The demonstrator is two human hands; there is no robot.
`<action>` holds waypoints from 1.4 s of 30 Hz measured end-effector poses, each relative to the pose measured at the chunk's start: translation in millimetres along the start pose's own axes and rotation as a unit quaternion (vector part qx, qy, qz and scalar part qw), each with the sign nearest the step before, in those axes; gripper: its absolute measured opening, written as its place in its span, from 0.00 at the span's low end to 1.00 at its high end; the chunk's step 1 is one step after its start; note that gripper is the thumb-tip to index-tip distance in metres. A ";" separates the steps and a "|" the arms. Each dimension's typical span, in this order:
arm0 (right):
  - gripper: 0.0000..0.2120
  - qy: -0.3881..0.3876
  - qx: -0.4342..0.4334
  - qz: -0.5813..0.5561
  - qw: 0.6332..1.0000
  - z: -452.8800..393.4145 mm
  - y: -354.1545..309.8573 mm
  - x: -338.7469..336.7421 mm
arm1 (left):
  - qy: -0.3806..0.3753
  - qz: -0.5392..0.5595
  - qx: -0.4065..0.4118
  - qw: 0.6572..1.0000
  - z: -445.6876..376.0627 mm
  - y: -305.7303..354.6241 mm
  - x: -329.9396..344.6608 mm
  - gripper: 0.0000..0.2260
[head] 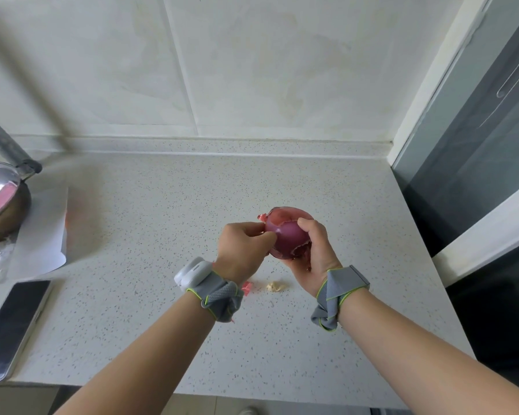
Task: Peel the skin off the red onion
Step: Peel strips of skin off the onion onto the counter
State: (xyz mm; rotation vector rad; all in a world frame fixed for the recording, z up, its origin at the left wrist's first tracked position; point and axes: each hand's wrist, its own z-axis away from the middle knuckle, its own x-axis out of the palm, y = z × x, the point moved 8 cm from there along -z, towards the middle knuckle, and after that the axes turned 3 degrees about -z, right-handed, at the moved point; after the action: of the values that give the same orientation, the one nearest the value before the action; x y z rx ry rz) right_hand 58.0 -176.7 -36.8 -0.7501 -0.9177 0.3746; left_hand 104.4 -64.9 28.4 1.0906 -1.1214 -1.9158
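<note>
Right hand (315, 253): cupped around the red onion (286, 235), held above the worktop (162, 220), right of frame centre.
Left hand (243, 247): fingertips pinched on the skin's edge.
Risk: dry skin may tear short, leaving patches; onion could slip.
Writing: none legible.

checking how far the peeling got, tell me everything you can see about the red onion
The onion is round, purple-red and glossy, held in the air above the counter. The right hand cups it from below and the side; the left hand pinches skin at its left. Smooth flesh shows in the middle, while torn papery skin clings at the top and lower right.
</note>
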 end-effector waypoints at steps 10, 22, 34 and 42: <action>0.36 0.056 0.020 -0.039 0.997 0.5 -5.8 0.9 | 0.033 0.014 0.037 0.999 6.1 -6.1 -5.3 0.15; 0.23 0.096 -0.004 -0.019 0.995 10.4 -9.6 5.8 | 0.064 0.001 0.008 0.998 5.9 -5.4 -9.9 0.05; 0.21 0.093 -0.050 0.031 0.994 15.4 -17.1 9.2 | 0.007 0.159 -0.093 0.983 0.0 -21.9 -12.1 0.03; 0.21 0.100 -0.081 0.063 0.990 17.9 -23.7 11.3 | 0.027 0.137 -0.080 0.987 2.8 -15.4 -13.4 0.03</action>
State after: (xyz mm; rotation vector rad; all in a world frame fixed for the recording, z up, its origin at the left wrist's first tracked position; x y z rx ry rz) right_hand 49.3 -178.9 -6.3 -0.9797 -0.7184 0.3318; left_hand 105.9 -46.3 19.7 0.8482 -1.0107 -1.7165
